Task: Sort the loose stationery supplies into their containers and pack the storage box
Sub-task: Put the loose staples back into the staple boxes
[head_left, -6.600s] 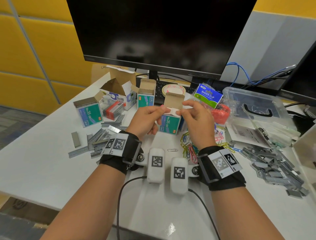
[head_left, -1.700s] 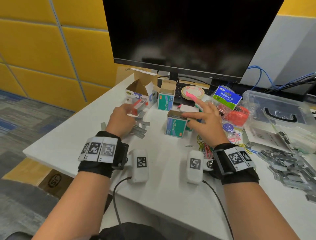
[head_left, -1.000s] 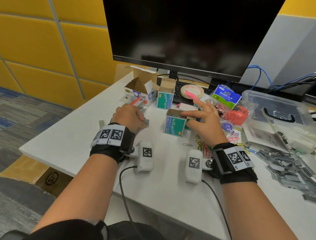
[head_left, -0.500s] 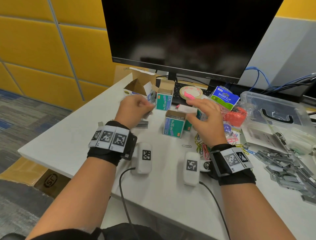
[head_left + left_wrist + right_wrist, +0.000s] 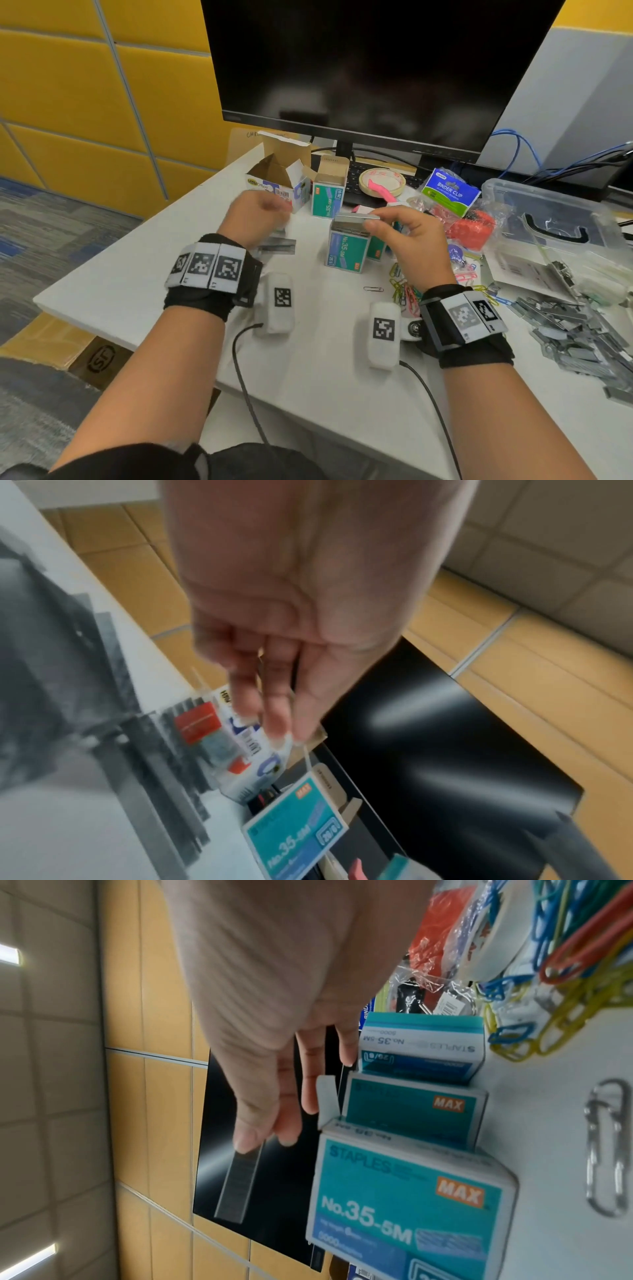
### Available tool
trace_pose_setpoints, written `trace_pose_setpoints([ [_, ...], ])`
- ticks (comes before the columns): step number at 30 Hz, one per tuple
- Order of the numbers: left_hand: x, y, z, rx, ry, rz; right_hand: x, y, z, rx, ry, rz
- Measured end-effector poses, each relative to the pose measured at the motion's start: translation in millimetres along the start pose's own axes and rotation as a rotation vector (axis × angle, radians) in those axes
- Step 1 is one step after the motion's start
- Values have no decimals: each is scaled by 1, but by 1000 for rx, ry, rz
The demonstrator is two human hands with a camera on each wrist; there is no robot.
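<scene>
- Left hand [image 5: 255, 219] hovers blurred near the white carton [image 5: 277, 185], fingers [image 5: 274, 718] loosely curled; whether they pinch anything, I cannot tell.
- Loose staples [image 5: 277, 245] lie on the bench [image 5: 120, 284] beneath it.
- Right hand [image 5: 407, 236] pinches a staple strip [image 5: 240, 1183] at one end, over the open teal box [image 5: 346, 250].
- Best lowered level, along the box's length, to avoid snapping the strip.
- The storage box [image 5: 548, 219] sits far right.

Blur and cut-offs around the hands

The left hand [image 5: 255, 216] was motion-smeared, its grip unreadable; grey staple strips [image 5: 103, 737] at the left wrist view's left blurred to streaks; the staple heap [image 5: 582, 335] ran off the head view's right edge.
</scene>
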State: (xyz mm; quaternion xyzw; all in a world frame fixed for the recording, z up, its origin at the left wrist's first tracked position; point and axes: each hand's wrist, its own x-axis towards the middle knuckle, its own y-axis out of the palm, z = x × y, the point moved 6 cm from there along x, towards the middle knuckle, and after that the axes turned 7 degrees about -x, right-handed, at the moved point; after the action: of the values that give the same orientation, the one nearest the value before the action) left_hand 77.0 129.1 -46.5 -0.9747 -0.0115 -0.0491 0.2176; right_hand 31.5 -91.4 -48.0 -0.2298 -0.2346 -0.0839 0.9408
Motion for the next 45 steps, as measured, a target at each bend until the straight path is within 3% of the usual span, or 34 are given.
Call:
trace_pose_setpoints([
  [2, 6, -5, 13, 164, -75, -9, 0, 1, 0, -17, -1, 3],
  [7, 18, 12, 33, 449, -202, 130, 0, 2, 1, -20, -15, 14],
  [15, 26, 10, 34, 492, -153, 41, 1, 1, -4, -30, -5, 8],
  [17, 25, 5, 20, 382, -52, -35, 2, 1, -7, -25, 7, -11],
  [19, 20, 5, 1, 132, 63, -68, 2, -1, -8, -10, 20, -39],
  [26, 9, 41, -40, -294, 287, 157, 4, -4, -12, 60, 49, -92],
  [31, 10, 62, -36, -388, 272, 250, 5, -11, -15, 94, 63, -182],
  [45, 3, 71, -26, -623, 228, 377, 5, -10, -19, 50, 66, -189],
])
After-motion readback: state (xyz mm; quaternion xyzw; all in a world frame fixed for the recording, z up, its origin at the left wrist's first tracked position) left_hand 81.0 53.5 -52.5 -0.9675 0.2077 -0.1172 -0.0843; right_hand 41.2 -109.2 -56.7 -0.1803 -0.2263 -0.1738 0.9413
